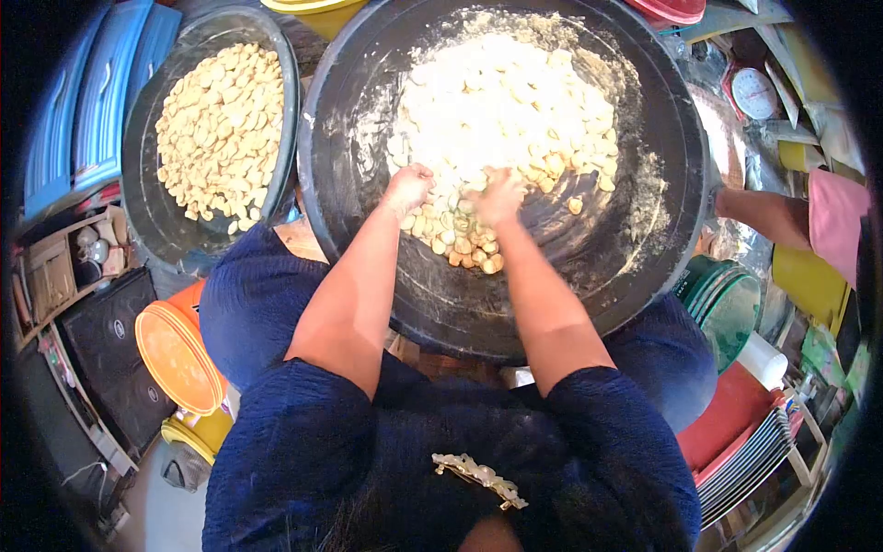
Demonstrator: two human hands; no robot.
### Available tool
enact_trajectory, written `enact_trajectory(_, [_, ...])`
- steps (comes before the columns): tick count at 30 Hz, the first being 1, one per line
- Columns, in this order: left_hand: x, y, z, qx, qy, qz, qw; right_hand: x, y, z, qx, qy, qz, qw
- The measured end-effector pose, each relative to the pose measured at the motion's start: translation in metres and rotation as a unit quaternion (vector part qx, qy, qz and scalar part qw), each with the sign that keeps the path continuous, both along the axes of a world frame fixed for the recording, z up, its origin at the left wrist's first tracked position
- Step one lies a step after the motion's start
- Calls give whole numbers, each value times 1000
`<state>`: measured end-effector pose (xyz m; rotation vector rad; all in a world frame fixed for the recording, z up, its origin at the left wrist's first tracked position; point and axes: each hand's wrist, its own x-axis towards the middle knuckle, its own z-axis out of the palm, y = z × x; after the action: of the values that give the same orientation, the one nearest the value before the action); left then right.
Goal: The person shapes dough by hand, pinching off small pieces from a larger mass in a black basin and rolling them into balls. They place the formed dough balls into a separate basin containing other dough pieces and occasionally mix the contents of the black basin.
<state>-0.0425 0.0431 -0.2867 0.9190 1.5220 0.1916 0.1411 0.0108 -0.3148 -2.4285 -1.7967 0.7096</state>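
At the bottom of the frame sits a person in dark blue, a large black basin (pixel 368 184) resting across their lap so both arms reach it easily. Mid-frame, the left hand (pixel 407 187) and right hand (pixel 498 196) press down into a heap of pale dough pieces (pixel 501 110) dusted with white flour, fingers curled into the pieces; how tightly is hidden. At upper left, a second basin (pixel 147 212) holds more unfloured pieces (pixel 219 127). At right, another person's forearm (pixel 763 213) reaches in, below a kitchen scale (pixel 754 92).
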Motion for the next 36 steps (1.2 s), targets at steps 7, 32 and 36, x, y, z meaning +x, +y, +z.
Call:
enact_trajectory(7, [21, -6, 9, -243, -194, 121, 943, -36, -34, 51, 28, 488, -57, 870])
enact_trajectory(32, [35, 1, 269, 101, -341, -75, 932, 48, 10, 272, 135, 753, -139, 629])
enact_trajectory(36, [59, -38, 294, 244, -119, -83, 959, 32, -10, 285, 170, 686, -6, 708])
